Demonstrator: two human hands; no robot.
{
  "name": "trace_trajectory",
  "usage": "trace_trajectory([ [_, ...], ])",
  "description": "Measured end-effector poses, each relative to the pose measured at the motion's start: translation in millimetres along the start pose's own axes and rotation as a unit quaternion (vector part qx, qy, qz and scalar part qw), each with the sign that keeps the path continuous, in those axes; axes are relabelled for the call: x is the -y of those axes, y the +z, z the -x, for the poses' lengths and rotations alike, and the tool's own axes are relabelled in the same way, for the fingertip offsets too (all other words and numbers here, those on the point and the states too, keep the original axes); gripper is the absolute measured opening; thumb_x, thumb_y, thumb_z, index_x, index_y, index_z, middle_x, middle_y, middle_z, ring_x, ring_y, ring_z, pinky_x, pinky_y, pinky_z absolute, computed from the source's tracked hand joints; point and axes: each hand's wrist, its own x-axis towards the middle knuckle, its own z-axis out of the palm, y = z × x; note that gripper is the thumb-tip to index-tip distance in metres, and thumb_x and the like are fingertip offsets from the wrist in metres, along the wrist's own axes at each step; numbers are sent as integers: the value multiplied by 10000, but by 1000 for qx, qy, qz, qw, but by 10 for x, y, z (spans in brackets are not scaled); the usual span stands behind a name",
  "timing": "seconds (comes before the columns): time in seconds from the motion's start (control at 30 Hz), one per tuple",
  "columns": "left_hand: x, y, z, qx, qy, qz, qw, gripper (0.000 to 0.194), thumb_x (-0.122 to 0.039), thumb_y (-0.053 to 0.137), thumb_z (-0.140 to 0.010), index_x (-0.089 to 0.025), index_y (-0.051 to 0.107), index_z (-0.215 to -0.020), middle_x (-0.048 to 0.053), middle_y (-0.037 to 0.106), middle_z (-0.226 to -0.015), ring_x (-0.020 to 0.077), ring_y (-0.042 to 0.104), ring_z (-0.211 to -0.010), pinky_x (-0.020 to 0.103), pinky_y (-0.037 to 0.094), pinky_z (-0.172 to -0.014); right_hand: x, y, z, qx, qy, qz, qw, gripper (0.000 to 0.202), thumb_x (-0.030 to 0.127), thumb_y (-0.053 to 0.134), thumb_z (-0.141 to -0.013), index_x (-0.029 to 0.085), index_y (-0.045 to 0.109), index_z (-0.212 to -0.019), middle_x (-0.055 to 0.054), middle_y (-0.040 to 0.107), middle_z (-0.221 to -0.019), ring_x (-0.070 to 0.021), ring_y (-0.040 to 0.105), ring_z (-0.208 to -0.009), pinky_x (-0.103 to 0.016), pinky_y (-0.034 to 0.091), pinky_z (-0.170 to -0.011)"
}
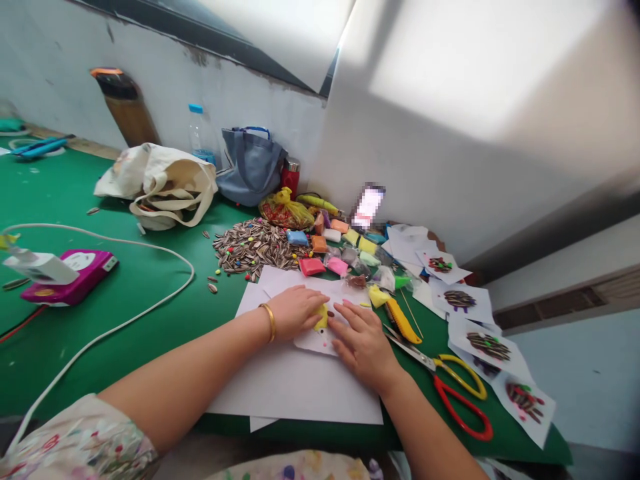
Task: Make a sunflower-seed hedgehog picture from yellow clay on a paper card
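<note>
My left hand point(296, 312), with a gold bangle at the wrist, lies over the left side of a yellow clay shape point(321, 320), fingers close together. On the right, my right hand point(363, 337) rests with its fingers spread, its fingertips near a small dark piece point(331, 313). The yellow shape sits on a small piece of white paper point(315, 342) with small pink dots. Beneath it are larger white sheets point(295, 393). The left fingertips touch the yellow clay, and part of the shape is hidden under them.
Behind the paper lie sunflower seeds point(257, 247) and coloured clay packets point(337, 266). Right of my hands are a yellow cutter point(403, 320), scissors point(433, 363) and seed-decorated cards point(487, 347). A white cable point(145, 303) and purple box point(75, 280) are at the left.
</note>
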Motion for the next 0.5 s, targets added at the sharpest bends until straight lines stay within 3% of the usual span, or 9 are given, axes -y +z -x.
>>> trace_trajectory([
  [0.2, -4, 0, 5, -9, -2, 13, 1000, 403, -289, 496, -912, -170, 536, -1294, 111, 643, -1237, 239, 591, -1135, 384, 424, -995, -10, 49, 22, 9, 12, 2, 1000, 374, 330, 555, -905, 297, 601, -1275, -49, 495, -1437, -298, 396, -1340, -512, 320, -1077],
  [0.33, 38, -51, -15, -61, -8, 23, 998, 339, -264, 502, -908, -189, 613, -1219, 76, 666, -1196, 203, 602, -1096, 314, 449, -971, -41, 57, 14, 1, 21, -3, 1000, 377, 317, 525, -920, 293, 582, -1291, -47, 472, -1455, -287, 396, -1343, -499, 337, -1072],
  [0.4, 141, -108, -20, -101, -46, 9, 994, 262, -270, 528, -895, -213, 678, -1102, 52, 684, -1117, 184, 612, -1041, 279, 459, -936, -66, 75, 19, -17, 36, -5, 999, 416, 307, 510, -924, 257, 539, -1336, -74, 486, -1440, -282, 415, -1330, -487, 353, -1065],
  [0.5, 412, -231, 2, -156, -138, -29, 978, 262, -249, 479, -899, -153, 720, -935, 122, 668, -975, 248, 609, -942, 382, 458, -863, -100, 124, 28, -36, 71, -4, 997, 490, 272, 487, -927, 182, 446, -1407, -116, 543, -1380, -276, 450, -1305, -481, 366, -1062],
])
